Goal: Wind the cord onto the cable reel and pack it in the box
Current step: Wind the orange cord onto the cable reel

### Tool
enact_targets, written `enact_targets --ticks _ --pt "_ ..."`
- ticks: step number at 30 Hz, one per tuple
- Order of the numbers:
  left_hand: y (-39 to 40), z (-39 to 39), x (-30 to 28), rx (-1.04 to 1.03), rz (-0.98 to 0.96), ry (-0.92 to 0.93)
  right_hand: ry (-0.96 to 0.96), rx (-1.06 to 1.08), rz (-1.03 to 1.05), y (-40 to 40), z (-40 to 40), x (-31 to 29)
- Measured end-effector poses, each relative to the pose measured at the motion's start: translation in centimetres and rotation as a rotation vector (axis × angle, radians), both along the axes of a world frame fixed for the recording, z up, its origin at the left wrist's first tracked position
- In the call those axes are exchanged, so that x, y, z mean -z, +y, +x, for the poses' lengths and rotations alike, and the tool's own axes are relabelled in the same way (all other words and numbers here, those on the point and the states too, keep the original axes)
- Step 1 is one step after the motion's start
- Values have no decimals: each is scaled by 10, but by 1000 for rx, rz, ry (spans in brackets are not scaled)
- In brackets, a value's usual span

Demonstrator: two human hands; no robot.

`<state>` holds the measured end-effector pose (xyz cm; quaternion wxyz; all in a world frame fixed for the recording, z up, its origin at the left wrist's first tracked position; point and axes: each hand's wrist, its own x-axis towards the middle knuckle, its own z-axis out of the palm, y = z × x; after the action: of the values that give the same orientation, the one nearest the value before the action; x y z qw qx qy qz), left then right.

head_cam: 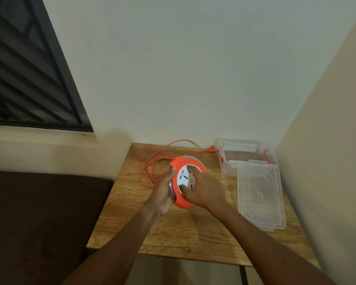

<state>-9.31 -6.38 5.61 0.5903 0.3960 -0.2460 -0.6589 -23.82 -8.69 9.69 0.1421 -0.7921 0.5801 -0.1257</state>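
An orange round cable reel (182, 161) with a white socket face is lifted a little above the wooden table (173, 229). My left hand (164, 190) grips its left rim. My right hand (203, 189) lies on the white face with fingers spread over it. The orange cord (150, 163) lies in loose loops on the table behind and left of the reel. Its plug (211, 149) rests near the back wall. A clear plastic box (226, 167) with red clasps stands open at the back right.
The box's clear lid (261, 194) lies flat on the table in front of the box. Walls close in the table at the back and right. A dark brown seat (39, 219) sits to the left, below a window.
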Motion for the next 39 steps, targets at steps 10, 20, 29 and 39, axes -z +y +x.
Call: enact_targets --ticks 10,20,29,39 --pt "0 -12 5 -40 -120 -209 -1205 631 999 2 4 -21" --pt "-2 3 -2 -49 1 133 145 -114 -146 8 -6 -24" --pt "-4 3 -3 -44 -1 105 130 -84 -82 -1 8 -20" --pt "-4 1 3 -54 -37 74 81 -29 117 -12 16 -26"
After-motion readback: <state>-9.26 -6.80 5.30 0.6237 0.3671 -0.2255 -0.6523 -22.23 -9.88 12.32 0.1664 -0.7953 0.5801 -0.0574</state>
